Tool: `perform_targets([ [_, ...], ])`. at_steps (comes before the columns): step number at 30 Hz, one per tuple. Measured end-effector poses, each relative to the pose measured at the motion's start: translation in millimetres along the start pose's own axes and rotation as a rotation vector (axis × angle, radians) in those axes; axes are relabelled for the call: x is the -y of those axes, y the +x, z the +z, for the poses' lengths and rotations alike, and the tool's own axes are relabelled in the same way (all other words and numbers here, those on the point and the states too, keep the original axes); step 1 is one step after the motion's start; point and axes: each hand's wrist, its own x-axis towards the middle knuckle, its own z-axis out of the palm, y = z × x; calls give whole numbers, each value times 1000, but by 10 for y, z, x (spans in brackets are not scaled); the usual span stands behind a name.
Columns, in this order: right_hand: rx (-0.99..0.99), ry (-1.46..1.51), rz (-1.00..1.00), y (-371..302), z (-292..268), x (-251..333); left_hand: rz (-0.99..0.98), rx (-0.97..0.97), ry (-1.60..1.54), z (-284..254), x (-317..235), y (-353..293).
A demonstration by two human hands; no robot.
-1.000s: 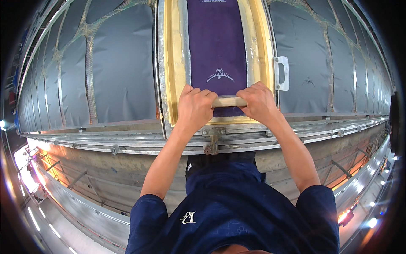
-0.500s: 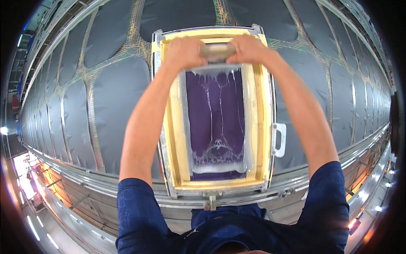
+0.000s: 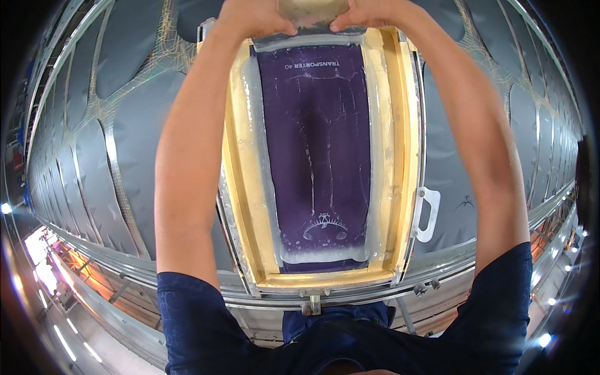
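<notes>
With both arms stretched to the far end of a screen-printing frame (image 3: 400, 144), I grip a squeegee (image 3: 314, 12). My left hand (image 3: 253, 17) is closed round its left end and my right hand (image 3: 374, 12) round its right end, both thumbs on the near side. The upper picture edge cuts off part of the hands and the squeegee. Yellow tape lines the frame around a dark purple mesh window (image 3: 319, 144) bearing pale lettering and an emblem. Whitish translucent ink (image 3: 325, 255) lies along the window's near end, with smears down both sides.
Dark grey fabric panels (image 3: 140, 125) cover the long table under the frame. A white handle (image 3: 429, 214) sticks out on the frame's right side. At the near edge, a metal clamp (image 3: 314, 303) sits by the table's rail. Ceiling-style lights glow at lower left.
Both hands and the squeegee have moved farther away, toward the upper picture edge. The frame appears larger, and the lettering and emblem on the mesh show more plainly, with fewer ink streaks.
</notes>
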Motion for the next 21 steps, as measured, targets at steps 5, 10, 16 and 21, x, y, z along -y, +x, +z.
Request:
perform_targets([
  [5, -84, -105, 1, -588, 352, 328, -136, 43, -48, 155, -357, -660],
  [10, -144, 116, -46, -1792, 886, 1151, -43, -20, -90, 458, -904, -1971],
  [16, -101, 144, 51, -3324, 1527, 2177, 41, -113, -135, 868, -1747, -3635],
  [21, -137, 395, -7, -3640, 1402, 2344, 58, -285, -158, 931, -1965, -4107],
])
